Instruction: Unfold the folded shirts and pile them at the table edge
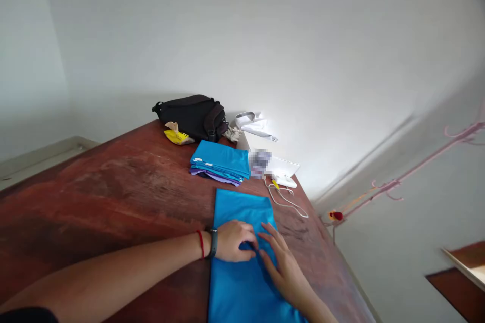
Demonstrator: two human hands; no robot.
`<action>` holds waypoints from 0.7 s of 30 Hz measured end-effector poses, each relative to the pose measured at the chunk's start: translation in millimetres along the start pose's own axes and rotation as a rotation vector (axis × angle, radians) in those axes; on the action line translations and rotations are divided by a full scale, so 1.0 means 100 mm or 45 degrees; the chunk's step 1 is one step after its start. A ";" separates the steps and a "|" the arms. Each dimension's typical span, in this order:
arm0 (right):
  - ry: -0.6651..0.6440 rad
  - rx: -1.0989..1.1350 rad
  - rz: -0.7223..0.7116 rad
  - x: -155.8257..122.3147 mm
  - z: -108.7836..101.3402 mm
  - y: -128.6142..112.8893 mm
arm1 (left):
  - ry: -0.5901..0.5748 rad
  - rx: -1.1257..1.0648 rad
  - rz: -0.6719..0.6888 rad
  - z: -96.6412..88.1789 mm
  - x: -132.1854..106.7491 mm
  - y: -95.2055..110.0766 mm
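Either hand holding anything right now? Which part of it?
Left hand looks curled on the blue cloth near its middle; pinching or just pressing cannot be told. Right hand lies flat on the cloth, holding nothing.

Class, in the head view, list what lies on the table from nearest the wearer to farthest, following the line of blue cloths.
Blue cloth under the left hand and right hand → stack of folded cloths → black bag.

Left hand (pixel 233 241): palm down, knuckles up, fingers curled under, can't see whether it grips. Its forearm comes in long from lower left, wrist straight. Right hand (pixel 283 262): flat, palm down, fingers extended and spread, tips just beside the left hand's fingers. Its forearm enters from the bottom edge.
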State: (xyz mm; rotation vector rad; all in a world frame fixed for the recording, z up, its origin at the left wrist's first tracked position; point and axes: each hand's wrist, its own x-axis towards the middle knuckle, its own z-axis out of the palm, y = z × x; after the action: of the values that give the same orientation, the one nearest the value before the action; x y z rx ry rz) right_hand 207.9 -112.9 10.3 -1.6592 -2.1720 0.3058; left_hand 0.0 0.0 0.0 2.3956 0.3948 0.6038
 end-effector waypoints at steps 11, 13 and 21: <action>-0.191 -0.202 -0.027 -1.22 0.14 0.01 | 0.022 0.353 0.026 0.17 -1.46 0.80; -0.113 -0.189 0.014 -1.35 0.17 -0.08 | -0.079 0.396 -0.067 0.18 -1.69 0.95; 0.113 -0.096 0.079 -1.61 0.16 -0.29 | -0.006 0.458 -0.277 0.02 -2.08 1.25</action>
State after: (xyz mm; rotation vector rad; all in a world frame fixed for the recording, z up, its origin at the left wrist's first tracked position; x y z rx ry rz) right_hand 211.9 -274.1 -20.6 -1.7495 -2.0942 0.1658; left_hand -160.0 -181.9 11.7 2.6406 0.8088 0.4577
